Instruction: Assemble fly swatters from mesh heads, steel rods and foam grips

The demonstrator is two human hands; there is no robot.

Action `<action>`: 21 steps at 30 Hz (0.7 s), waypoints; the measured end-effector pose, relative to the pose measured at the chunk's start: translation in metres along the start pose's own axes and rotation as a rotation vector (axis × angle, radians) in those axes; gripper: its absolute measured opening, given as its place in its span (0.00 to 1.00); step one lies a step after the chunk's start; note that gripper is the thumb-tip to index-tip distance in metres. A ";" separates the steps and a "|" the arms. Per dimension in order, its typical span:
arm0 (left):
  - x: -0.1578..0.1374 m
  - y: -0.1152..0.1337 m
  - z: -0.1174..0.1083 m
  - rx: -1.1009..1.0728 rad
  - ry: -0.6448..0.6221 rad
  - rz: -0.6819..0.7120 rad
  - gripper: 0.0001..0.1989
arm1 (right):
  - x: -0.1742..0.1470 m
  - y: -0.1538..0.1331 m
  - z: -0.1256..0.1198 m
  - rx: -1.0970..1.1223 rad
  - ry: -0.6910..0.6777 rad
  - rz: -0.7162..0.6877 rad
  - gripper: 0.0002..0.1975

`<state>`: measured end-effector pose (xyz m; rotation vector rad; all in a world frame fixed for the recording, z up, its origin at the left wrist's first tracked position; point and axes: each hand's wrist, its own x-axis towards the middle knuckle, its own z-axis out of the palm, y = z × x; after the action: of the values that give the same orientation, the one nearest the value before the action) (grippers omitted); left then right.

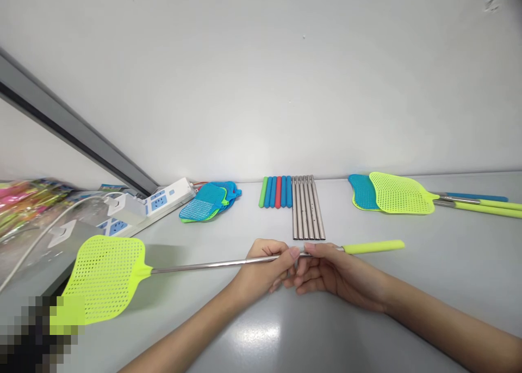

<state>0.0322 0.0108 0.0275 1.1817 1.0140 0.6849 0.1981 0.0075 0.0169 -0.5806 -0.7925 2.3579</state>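
Running left to right across the person's front, a lime fly swatter [212,265] lies in both hands and appears raised off the counter [310,335]. Its mesh head [106,278] points left, its lime grip [374,247] right, so the long axis is nearly level, the grip end a little farther back. The left hand [267,261] pinches the metal rod between thumb and fingers, on the head's side; the right hand [330,269] pinches it just beside, nearer the grip, its lower fingers loosely curled. These 2 hands almost meet. Beyond them lie metal tubes [306,215], side by side, with 6 coloured sleeves [278,192] to their left.
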 end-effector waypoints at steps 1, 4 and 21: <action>0.000 0.000 0.000 -0.008 -0.008 0.004 0.20 | 0.000 0.000 0.000 0.000 0.001 -0.001 0.20; 0.000 0.002 0.000 -0.036 -0.029 0.011 0.20 | 0.000 0.000 0.000 -0.004 0.008 0.002 0.20; 0.000 0.001 -0.005 -0.015 -0.118 -0.014 0.20 | 0.000 0.001 0.001 -0.067 0.032 -0.032 0.20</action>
<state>0.0274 0.0135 0.0277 1.1866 0.9163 0.6035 0.1971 0.0067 0.0172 -0.6270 -0.8630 2.2951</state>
